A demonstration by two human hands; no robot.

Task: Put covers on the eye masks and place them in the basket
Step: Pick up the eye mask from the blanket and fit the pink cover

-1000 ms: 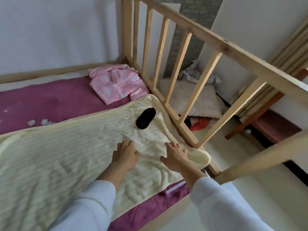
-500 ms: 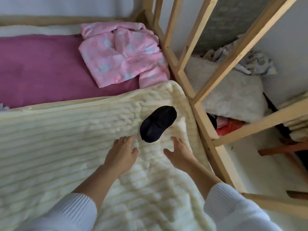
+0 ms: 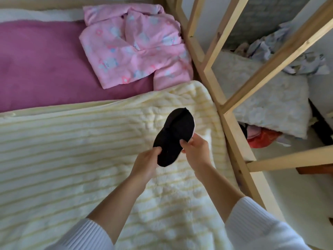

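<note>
Here two hands, left hand [image 3: 146,164] and right hand [image 3: 197,150], hold one eye mask [image 3: 173,136].

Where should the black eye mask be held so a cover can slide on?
Probably at the near end of the black eye mask, one hand on each long edge, as the left hand and right hand pinch it now. That leaves the narrow far end pointing away, free over the cream blanket.
</note>
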